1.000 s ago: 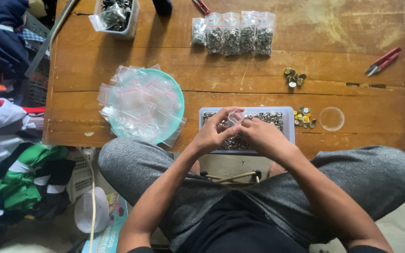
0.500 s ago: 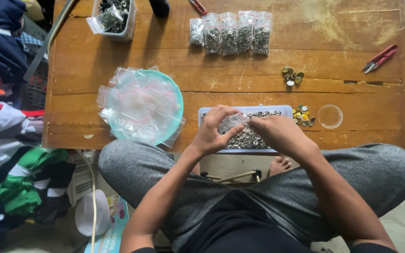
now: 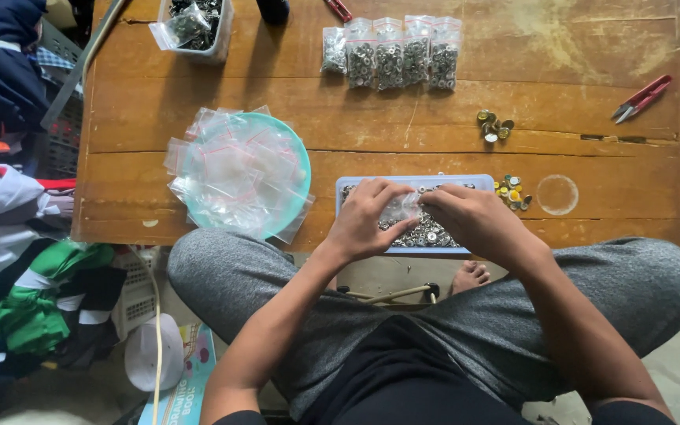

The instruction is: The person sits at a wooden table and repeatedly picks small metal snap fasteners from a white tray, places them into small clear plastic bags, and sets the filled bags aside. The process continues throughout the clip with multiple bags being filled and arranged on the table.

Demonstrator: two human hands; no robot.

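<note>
Both hands hide much of the tray (image 3: 348,186); left hand (image 3: 365,220) and right hand (image 3: 470,219) pinch a small clear bag (image 3: 400,208), with filled bags (image 3: 391,51) at twelve o'clock.

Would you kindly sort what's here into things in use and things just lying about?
In use:
- left hand and right hand, both on a small clear plastic bag
- pale blue tray of small metal fasteners

Lying about:
- red-handled snips
- heap of clothes

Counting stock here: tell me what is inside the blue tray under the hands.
The blue tray holds many small silver metal buttons. The left hand and right hand, holding a small clear bag over it, cover most of its contents.
</note>
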